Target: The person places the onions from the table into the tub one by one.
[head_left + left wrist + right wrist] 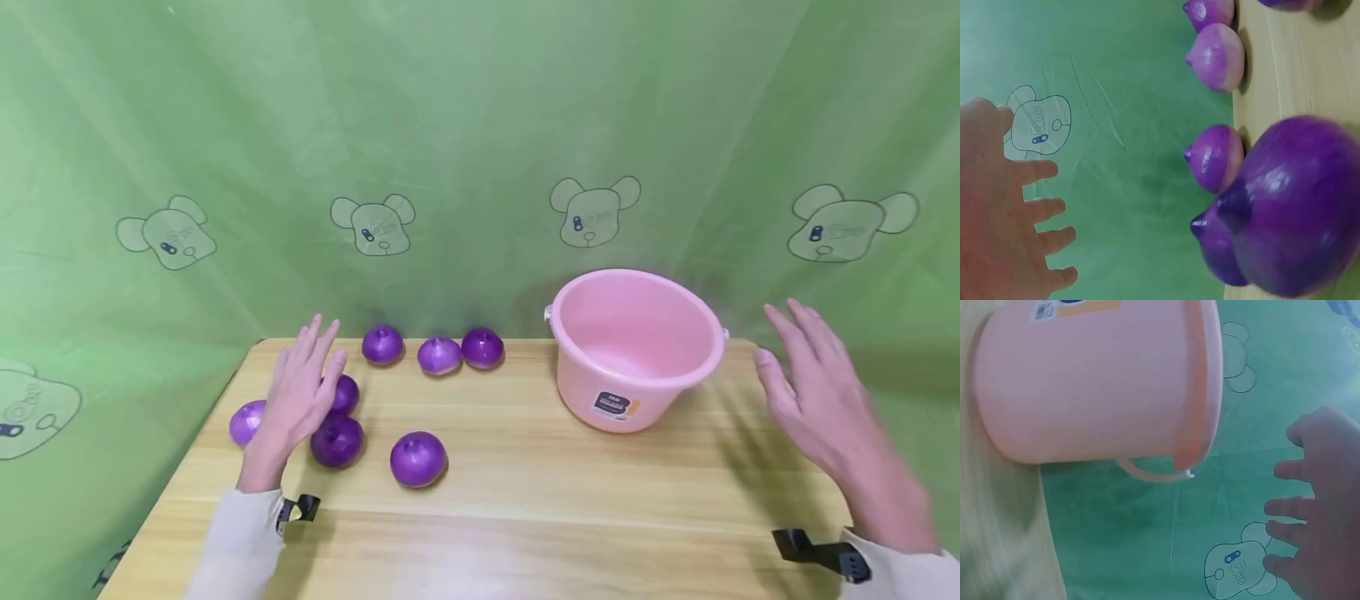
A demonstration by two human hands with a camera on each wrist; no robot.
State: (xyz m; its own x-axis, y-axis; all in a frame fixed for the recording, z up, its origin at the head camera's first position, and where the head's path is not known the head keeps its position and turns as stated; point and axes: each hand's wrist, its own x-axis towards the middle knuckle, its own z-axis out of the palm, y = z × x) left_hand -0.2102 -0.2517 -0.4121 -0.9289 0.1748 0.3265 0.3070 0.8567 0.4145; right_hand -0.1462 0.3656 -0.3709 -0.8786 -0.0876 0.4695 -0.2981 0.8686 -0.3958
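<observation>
My left hand (pixel 302 392) hovers above the left part of the table, fingers extended and holding nothing. It partly covers a purple onion (pixel 246 423) on its left and another onion (pixel 346 395) on its right. A dark onion (pixel 337 441) lies close by the wrist, and a single onion (pixel 417 459) sits nearer the front. Beyond them, three onions (pixel 439 357) are spread along the back edge. My right hand (pixel 813 387) is raised to the right of a pink bucket (pixel 600 400), apart from it, with fingers stretched out. In the right wrist view, the bucket's handle (pixel 1147 476) hangs down behind it.
The wooden table (pixel 517 533) ends at a green curtain (pixel 480 150) printed with bear heads, which hangs behind and at the sides. The bucket stands upright near the back right edge, its inside looking bare. Black straps (pixel 813 552) circle both wrists.
</observation>
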